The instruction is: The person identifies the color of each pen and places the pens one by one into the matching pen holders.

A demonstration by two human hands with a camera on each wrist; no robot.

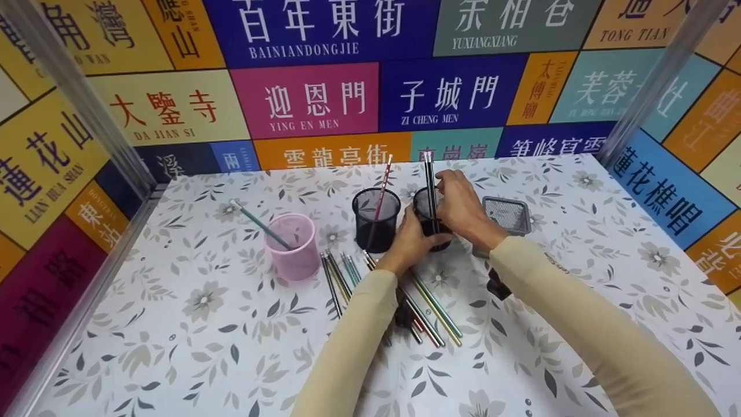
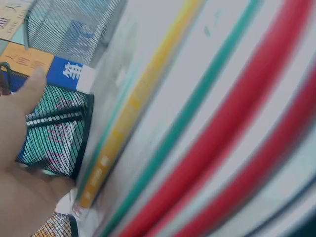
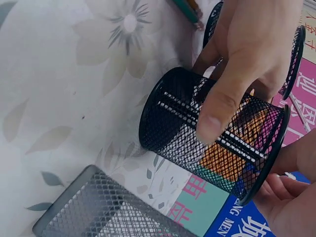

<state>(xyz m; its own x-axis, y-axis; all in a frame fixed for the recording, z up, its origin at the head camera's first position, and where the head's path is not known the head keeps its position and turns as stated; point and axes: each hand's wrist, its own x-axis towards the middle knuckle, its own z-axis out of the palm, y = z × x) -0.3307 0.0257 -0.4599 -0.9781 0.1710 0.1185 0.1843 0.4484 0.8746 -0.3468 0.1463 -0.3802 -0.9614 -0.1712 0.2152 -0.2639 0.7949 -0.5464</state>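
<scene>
My left hand (image 1: 412, 240) grips a black mesh pencil cup (image 3: 192, 118), its thumb lying along the mesh in the right wrist view. Two dark pencils (image 1: 429, 179) with pale ends stand in that cup. Bent fingers of my right hand (image 1: 463, 202) are at the cup's rim, right beside the pencils; I cannot tell whether they pinch anything. A second black mesh cup (image 1: 370, 229), just to the left, holds a red patterned pencil (image 1: 380, 200). Farther left, a pink cup (image 1: 294, 263) has a teal pencil (image 1: 260, 223) leaning in it.
Several loose pencils (image 1: 434, 307) lie on the flower-patterned table (image 1: 202, 347) below my left wrist. A grey mesh holder (image 1: 506, 214) is just right of my right hand. Signboard-patterned panels (image 1: 312, 98) enclose the table's back and sides.
</scene>
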